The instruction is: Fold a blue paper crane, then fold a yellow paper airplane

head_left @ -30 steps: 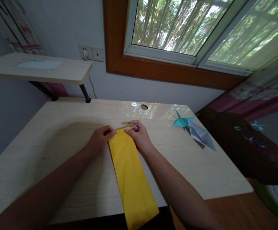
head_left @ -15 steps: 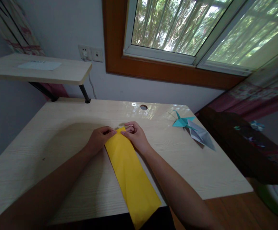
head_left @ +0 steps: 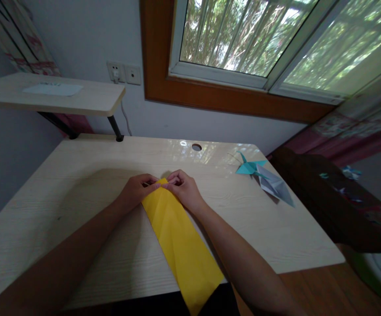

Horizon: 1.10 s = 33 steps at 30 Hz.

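A long folded strip of yellow paper [head_left: 180, 245] slants across the desk, its near end reaching past the front edge over dark clothing. At its far end my left hand [head_left: 138, 189] pinches the left corner, thumb on top. My right hand [head_left: 183, 189] grips the same end from the right, its thumb close to the other thumb. Faint crease lines run along the paper. The fingers beneath the paper are partly hidden.
To the right on the desk [head_left: 88, 245] lie a teal folded paper crane [head_left: 250, 166] and a grey folded paper piece [head_left: 275, 188]. A raised shelf [head_left: 91, 101] stands at the back left. A round cable hole [head_left: 196, 147] is near the wall.
My right hand has shifted slightly left, bringing the thumbs closer together. The far end of the yellow paper looks narrower and more bent between them.
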Motion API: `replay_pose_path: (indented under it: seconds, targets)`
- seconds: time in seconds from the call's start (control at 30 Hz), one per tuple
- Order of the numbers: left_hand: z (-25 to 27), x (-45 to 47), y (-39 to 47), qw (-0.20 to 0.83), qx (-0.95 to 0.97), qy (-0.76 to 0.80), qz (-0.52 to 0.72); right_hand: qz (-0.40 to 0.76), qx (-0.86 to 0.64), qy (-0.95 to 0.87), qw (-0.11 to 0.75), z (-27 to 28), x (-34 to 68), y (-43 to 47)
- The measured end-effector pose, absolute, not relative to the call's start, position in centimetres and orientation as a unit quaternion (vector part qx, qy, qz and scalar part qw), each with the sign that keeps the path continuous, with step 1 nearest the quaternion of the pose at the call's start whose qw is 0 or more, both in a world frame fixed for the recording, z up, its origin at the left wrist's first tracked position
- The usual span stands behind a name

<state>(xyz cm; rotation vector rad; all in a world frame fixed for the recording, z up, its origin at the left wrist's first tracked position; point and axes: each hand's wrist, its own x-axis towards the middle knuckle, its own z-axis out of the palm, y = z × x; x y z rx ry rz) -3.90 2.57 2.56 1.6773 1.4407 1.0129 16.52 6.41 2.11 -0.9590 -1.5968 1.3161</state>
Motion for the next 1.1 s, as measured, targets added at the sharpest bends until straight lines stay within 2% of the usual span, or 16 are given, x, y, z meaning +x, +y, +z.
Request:
replay_pose_path:
  seconds: [0.17,0.4,0.7,1.1]
  targets:
    - [2.5,-3.9,2.5,0.302,0.666,0.551,0.401,0.484,-0.391,-0.666,0.412,2.2,16.3,6.3]
    - [2.3,-3.7,2.4,0.331,0.57,0.585,0.473,0.497,-0.389,-0.658,0.41,2.2,16.6,6.6]
    - [2.4,-4.5,2.7,0.344,0.516,0.618,0.484,0.514,-0.397,-0.657,0.382,2.3,17.1,6.8]
    - [2.9,-7.2,3.8,0.403,0.611,0.589,0.343,0.495,-0.388,-0.707,0.322,2.2,17.2,6.4]
